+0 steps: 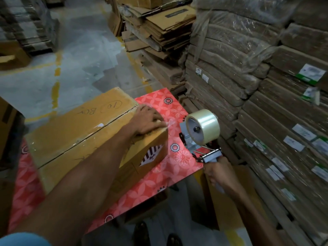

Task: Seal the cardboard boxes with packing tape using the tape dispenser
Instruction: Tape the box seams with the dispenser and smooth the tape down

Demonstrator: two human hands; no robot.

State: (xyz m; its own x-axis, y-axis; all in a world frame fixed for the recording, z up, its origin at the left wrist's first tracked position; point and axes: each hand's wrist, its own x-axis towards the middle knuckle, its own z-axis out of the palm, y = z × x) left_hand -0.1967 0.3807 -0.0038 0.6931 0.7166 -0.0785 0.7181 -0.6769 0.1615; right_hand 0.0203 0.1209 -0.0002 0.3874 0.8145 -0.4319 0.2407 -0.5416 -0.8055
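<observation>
Cardboard box [85, 139] is seated on a red patterned table [170, 174] at centre frame. 1 left hand [149, 121] is pressed flat, fingers spread, on its right end, apparently to pin a tape end. The tape dispenser [200, 134] is gripped by the right hand [218, 173] beyond the table's right edge, where stacked bundles [266, 103] leave little room.

I see bare forearms and bare hands, a light blue short sleeve [23, 239] on my left arm, and dark shoes [142, 233] below.
</observation>
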